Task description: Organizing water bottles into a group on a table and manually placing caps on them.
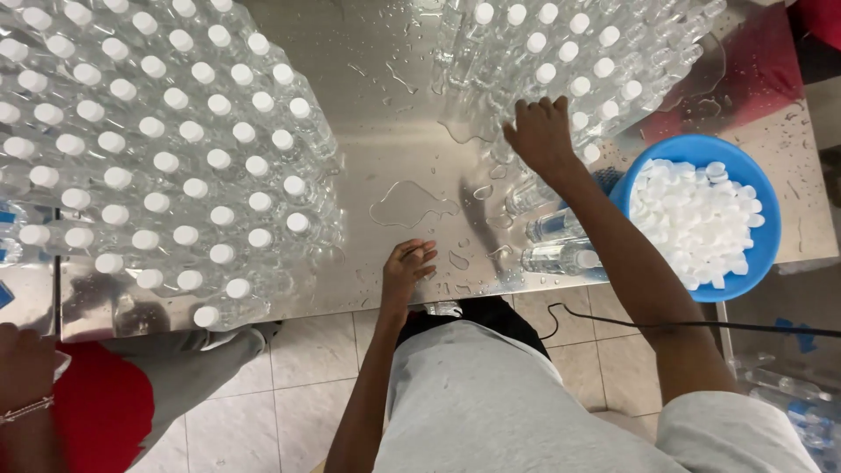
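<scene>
My right hand [540, 131] rests with fingers spread on the caps of clear plastic bottles [569, 52] at the near edge of the right-hand cluster. My left hand [408, 264] lies near the front edge of the wet steel table [394, 96], fingers curled, nothing visibly in it. Below my right forearm three capped bottles [556, 241] lie on their sides. A blue bowl [762, 188] full of white caps stands just right of that arm.
A large block of upright capped bottles [166, 149] fills the table's left side. Puddles and drops [412, 206] lie between the blocks. Another person's hand with a bracelet [24, 377] and red clothing show at bottom left. A black cable [666, 324] crosses the tiled floor.
</scene>
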